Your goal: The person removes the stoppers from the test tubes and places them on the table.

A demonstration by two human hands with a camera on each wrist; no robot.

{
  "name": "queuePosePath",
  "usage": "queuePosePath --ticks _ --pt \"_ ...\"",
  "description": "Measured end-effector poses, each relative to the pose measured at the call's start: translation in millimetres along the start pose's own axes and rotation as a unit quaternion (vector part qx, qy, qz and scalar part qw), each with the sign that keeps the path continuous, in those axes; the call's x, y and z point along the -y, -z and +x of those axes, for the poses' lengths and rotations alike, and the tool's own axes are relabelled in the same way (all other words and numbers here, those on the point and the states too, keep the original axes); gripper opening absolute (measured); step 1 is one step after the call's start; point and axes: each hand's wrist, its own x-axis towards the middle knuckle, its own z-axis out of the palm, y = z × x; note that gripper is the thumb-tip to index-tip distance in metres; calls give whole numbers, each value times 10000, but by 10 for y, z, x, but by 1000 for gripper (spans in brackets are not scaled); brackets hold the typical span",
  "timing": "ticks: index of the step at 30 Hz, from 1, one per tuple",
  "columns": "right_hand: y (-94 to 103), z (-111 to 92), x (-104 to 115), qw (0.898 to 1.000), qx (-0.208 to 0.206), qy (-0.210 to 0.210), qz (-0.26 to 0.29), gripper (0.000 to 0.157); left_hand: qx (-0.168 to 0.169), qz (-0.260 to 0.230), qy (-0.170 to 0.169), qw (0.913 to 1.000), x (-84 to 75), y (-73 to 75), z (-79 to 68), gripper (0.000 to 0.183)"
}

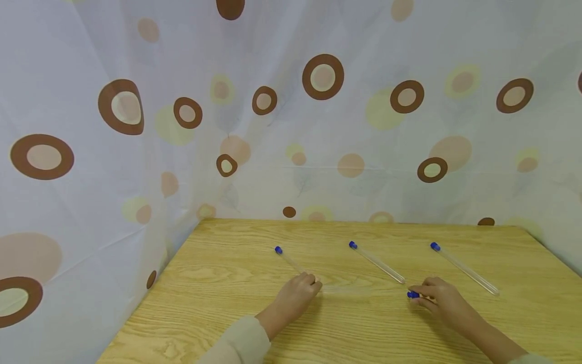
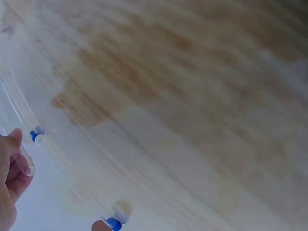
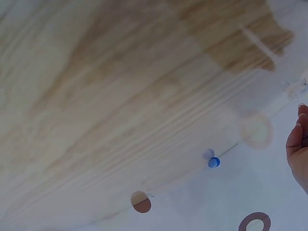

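In the head view, my left hand [image 1: 295,298] grips one end of a clear test tube [image 1: 345,290], which lies level and points right. Its rounded end [image 2: 30,168] shows between the fingers in the left wrist view. My right hand [image 1: 447,303] pinches a blue cap [image 1: 413,294] between thumb and fingers. The tube's outline fades before the cap; whether the two join I cannot tell. Only part of the right hand [image 3: 299,149] appears at the edge of the right wrist view, and what it holds is hidden there.
Three capped clear tubes lie slanted on the wooden table [image 1: 218,293]: a left tube [image 1: 291,262] partly behind my left hand, a middle tube [image 1: 379,264], and a right tube [image 1: 468,270] beyond my right hand. A patterned curtain [image 1: 273,136] hangs behind and at the sides.
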Motion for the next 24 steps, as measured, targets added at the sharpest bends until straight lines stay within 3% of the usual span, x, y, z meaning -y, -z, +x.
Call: queuePosePath --ticks 11,24 --pt "-52 -98 -134 9998 60 172 -122 26 246 -68 102 9996 12 -2 -23 18" --pt "-66 -166 -231 9992 136 167 -334 25 488 -519 288 9970 9 -54 -29 17"
